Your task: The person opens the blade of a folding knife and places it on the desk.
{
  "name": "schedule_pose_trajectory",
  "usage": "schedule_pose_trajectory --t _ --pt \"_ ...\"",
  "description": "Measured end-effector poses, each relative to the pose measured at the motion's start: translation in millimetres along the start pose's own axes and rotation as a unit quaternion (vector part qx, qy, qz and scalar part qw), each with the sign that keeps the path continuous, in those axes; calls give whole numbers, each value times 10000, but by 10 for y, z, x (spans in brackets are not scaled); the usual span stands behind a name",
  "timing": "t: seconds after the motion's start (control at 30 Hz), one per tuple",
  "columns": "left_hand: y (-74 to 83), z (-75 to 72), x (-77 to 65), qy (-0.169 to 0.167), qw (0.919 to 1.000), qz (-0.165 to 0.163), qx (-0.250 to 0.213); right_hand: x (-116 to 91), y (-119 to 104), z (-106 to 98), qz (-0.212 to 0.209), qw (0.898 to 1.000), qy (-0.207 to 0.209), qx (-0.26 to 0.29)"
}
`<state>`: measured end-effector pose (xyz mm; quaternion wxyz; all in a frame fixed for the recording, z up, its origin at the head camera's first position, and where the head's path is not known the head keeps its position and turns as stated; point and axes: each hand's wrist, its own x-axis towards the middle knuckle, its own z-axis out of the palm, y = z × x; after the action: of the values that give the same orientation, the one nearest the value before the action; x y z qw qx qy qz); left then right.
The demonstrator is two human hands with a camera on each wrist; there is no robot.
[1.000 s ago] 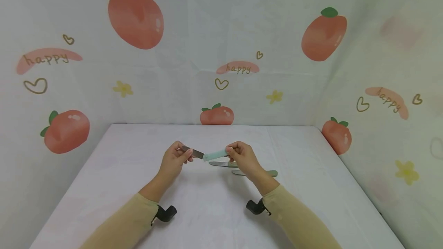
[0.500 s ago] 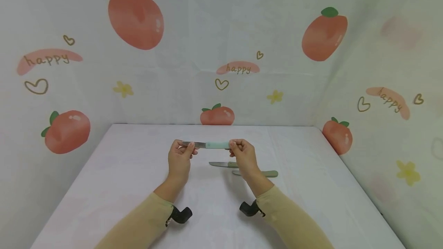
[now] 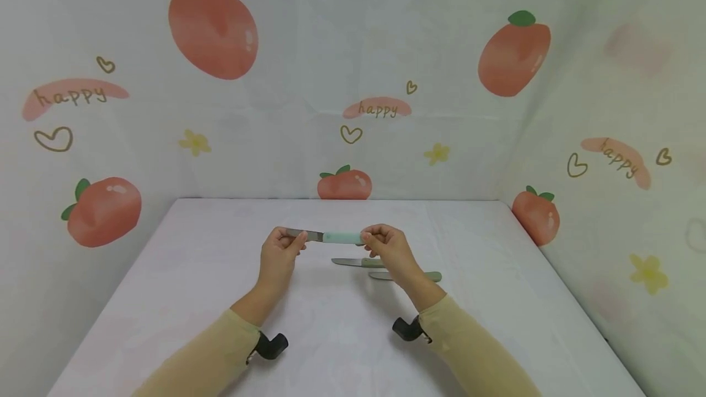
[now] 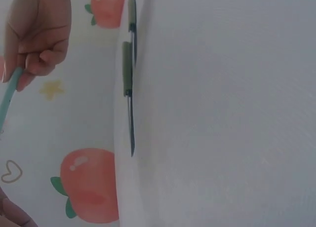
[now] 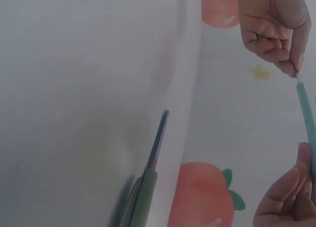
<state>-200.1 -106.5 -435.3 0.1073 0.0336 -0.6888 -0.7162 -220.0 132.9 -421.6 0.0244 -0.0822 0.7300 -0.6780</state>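
Both hands hold a knife with a mint-green handle point(image 3: 342, 238) up above the table. My left hand point(image 3: 278, 259) pinches its blade point(image 3: 303, 235) between thumb and fingers, and my right hand point(image 3: 393, 249) pinches the far end of the handle. The knife lies nearly level, blade to the left. Beneath it on the table are two more knives with duller green handles, blades also pointing left. The farther knife point(image 3: 347, 262) is partly covered by my right hand; the nearer knife point(image 3: 432, 276) is crossed by my right wrist. In the right wrist view the mint handle point(image 5: 307, 113) spans between the hands.
A white cloth covers the table point(image 3: 331, 336). Behind it and along both sides hang white curtains point(image 3: 309, 48) printed with red fruit, hearts and "happy". A black wrist camera point(image 3: 271, 346) sits on the left sleeve, and another wrist camera point(image 3: 407, 328) on the right.
The held knife has turned from a slant to nearly level and been lifted, then shifted slightly left and down with both hands. The two knives on the table have stayed put.
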Motion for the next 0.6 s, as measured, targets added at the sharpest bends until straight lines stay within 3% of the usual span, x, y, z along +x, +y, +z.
schedule_pose_trajectory --t 0.33,0.6 --pt "7 -188 -9 -244 9961 -545 648 -14 11 -104 -91 9917 -710 -1064" --pt "-86 -290 8 -557 9908 -639 1052 11 96 -101 214 9845 -1019 -1414"
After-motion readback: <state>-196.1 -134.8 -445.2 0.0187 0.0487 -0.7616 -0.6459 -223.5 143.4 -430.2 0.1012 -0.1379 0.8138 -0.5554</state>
